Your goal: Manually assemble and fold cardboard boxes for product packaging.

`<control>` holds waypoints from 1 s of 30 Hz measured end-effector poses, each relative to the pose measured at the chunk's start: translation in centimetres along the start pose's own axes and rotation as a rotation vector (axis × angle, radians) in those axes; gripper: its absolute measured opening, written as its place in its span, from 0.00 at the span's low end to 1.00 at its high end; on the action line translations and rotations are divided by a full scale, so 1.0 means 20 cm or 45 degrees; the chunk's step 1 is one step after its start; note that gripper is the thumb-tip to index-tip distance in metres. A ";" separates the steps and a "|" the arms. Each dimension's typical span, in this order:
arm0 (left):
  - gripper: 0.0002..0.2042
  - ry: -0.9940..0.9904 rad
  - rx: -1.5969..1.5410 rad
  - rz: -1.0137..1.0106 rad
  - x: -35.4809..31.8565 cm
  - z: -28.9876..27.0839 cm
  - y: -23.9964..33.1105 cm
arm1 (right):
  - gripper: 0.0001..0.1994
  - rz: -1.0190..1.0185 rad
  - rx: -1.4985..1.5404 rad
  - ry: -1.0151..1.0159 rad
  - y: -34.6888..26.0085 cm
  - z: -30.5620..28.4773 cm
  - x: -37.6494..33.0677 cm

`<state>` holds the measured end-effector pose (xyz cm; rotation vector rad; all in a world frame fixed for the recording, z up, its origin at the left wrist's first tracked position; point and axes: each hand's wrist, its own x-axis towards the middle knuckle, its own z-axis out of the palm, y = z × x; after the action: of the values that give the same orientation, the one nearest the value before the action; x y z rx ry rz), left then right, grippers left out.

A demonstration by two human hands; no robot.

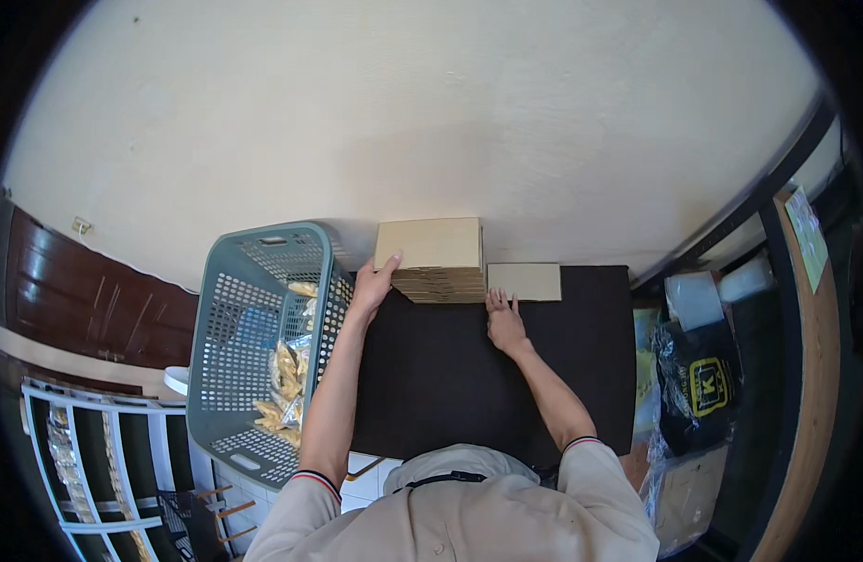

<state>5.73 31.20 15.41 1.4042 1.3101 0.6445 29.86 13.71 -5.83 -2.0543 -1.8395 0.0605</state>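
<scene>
A tall stack of flat tan cardboard pieces [430, 245] stands against the wall on the black tabletop [422, 375]. My left hand [373, 284] grips its near left corner, thumb over the top piece and the other fingers partly hidden along the side. Just right of the tall stack lies a much lower flat cardboard piece [525, 281]; whether it is one piece or several, I cannot tell. My right hand [505, 321] is at that piece's near left corner, beside the stack's foot, with fingers stretched out and a little apart.
Left of the table stands a grey-green plastic basket [249, 412] holding several clear bags of yellowish food [286, 370]. A white rack [94, 407] with packets is at the far left. To the right are a black plastic bag [694, 384] and a wrapped carton [689, 501].
</scene>
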 end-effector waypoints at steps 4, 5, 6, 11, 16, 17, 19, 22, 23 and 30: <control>0.30 0.003 -0.097 0.016 0.04 -0.05 -0.06 | 0.30 0.771 1.553 -0.102 -0.04 -0.34 0.26; 0.30 -0.013 -0.040 0.027 0.02 0.00 0.00 | 0.29 0.936 2.003 0.295 -0.07 -0.39 0.29; 0.30 0.008 0.019 0.028 -0.02 0.00 0.02 | 0.29 0.926 2.000 0.283 -0.15 -0.50 0.35; 0.29 0.045 0.156 0.110 -0.11 0.23 0.17 | 0.27 0.708 1.601 0.353 -0.22 -0.75 0.41; 0.33 0.079 0.195 0.292 -0.32 0.49 0.35 | 0.23 0.894 1.716 0.474 -0.07 -0.94 0.21; 0.34 0.044 0.178 0.331 -0.36 0.57 0.37 | 0.21 0.903 1.754 0.538 0.03 -0.93 0.16; 0.38 -0.062 0.181 0.434 -0.41 0.72 0.33 | 0.19 0.839 1.826 0.708 0.15 -0.96 0.06; 0.51 -0.186 0.144 0.499 -0.47 1.01 0.23 | 0.19 0.867 1.850 0.822 0.36 -0.97 -0.11; 0.56 -0.269 0.061 0.454 -0.44 1.05 0.17 | 0.19 0.856 1.882 0.827 0.38 -0.96 -0.14; 0.42 -0.027 0.473 0.688 -0.51 1.05 -0.01 | 0.27 0.933 1.581 0.700 0.58 -0.52 -0.17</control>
<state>21.99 14.84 11.68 2.0987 1.0660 0.7587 43.32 6.97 -0.53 -1.4232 -0.3731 0.5877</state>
